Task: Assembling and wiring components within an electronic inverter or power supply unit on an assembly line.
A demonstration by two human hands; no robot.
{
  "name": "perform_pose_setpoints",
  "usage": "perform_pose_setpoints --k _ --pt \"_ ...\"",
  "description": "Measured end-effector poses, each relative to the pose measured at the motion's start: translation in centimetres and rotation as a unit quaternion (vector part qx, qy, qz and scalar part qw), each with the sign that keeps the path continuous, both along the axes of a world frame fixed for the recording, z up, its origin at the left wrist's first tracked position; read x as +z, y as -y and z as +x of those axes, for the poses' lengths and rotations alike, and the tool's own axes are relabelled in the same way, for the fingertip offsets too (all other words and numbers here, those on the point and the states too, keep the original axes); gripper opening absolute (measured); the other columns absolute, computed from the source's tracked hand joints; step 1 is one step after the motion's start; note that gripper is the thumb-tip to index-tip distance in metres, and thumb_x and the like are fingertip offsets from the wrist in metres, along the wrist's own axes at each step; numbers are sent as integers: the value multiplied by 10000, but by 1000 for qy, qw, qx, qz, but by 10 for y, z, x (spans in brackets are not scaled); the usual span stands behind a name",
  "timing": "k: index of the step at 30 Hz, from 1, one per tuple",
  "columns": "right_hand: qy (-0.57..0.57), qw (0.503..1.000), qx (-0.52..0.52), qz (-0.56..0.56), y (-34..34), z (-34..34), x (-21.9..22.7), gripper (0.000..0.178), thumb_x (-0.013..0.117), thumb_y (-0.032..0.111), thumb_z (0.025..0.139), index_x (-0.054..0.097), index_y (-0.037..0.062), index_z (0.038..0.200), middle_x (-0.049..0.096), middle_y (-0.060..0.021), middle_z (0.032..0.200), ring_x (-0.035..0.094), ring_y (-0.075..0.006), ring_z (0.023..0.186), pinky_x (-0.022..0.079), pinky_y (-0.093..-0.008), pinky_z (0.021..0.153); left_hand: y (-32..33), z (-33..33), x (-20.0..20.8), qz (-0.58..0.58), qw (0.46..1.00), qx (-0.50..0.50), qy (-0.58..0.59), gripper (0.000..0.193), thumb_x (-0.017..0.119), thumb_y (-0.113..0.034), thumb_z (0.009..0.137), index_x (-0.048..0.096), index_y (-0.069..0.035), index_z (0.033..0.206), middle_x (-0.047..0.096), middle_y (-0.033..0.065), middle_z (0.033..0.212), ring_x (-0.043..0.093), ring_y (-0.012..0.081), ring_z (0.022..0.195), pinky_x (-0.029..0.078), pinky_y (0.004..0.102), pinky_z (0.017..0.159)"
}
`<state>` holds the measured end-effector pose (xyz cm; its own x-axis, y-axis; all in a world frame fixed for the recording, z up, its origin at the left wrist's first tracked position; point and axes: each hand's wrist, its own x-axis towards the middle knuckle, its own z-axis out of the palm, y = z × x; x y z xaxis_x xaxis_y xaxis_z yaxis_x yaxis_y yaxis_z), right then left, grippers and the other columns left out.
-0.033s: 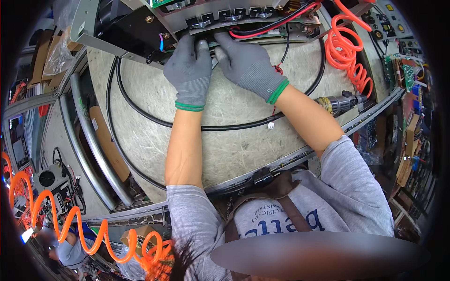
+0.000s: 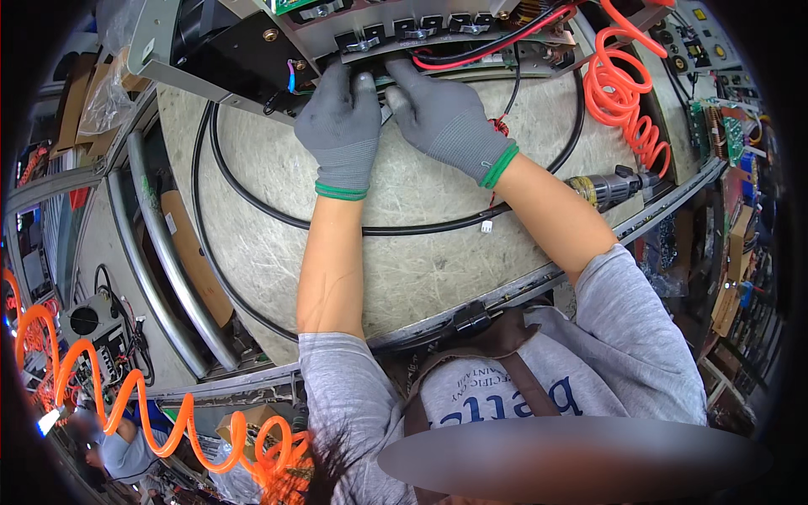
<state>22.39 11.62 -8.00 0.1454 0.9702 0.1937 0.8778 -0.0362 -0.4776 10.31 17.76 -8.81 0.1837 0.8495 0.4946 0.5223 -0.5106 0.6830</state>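
Note:
Both my hands wear grey gloves with green cuffs and reach into the front gap of a metal equipment chassis (image 2: 295,46) at the top of the view. My left hand (image 2: 341,130) has its fingers bent, thumb close to the forefinger, tips hidden in the shadow under the row of clamped black components (image 2: 417,29). Beside it, my right hand (image 2: 446,126) is curled the same way, forefinger inside the gap. Whatever lies between the fingers is too hidden to name. A red and black cable pair (image 2: 484,55) runs just above my right hand.
A black cable (image 2: 404,229) loops over the metal worktop (image 2: 438,273). An orange coiled air hose (image 2: 610,93) hangs at right above a power tool (image 2: 606,185). Another orange coil (image 2: 126,391) stretches across the lower left. A small white connector (image 2: 486,226) dangles below my right wrist. Another person (image 2: 126,446) is at lower left.

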Motion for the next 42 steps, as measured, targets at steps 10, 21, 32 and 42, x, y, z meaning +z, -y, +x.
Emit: perform_pose_setpoints --k 10,21,32,42 --pt "-11 1000 0 -1 2 0 1 417 503 251 899 497 92 1283 662 -147 801 646 -328 687 505 -448 593 -3 -3 -5 57 998 3 -30 176 646 -180 810 656 -113 973 676 92 813 663 269 672 518 339 590" --pt "-19 1000 4 -25 -1 2 0 438 538 280 903 468 85 1289 638 -194 782 636 -381 722 502 -468 621 -6 2 0 108 981 84 -140 90 668 -204 765 636 -150 829 641 58 708 632 270 620 483 366 521" --pt "-146 988 42 18 -2 13 -4 440 516 308 907 505 53 1266 647 -228 857 641 -384 823 519 -450 723 -14 8 -20 189 977 97 -35 134 658 -138 700 637 -149 831 611 41 678 590 243 549 460 352 490" --pt "34 999 37 -5 -4 13 15 393 545 269 873 527 119 1236 661 -169 825 657 -336 775 524 -438 668 -12 7 -18 174 974 110 -96 109 649 -156 721 620 -145 825 597 39 659 596 237 545 450 352 474"
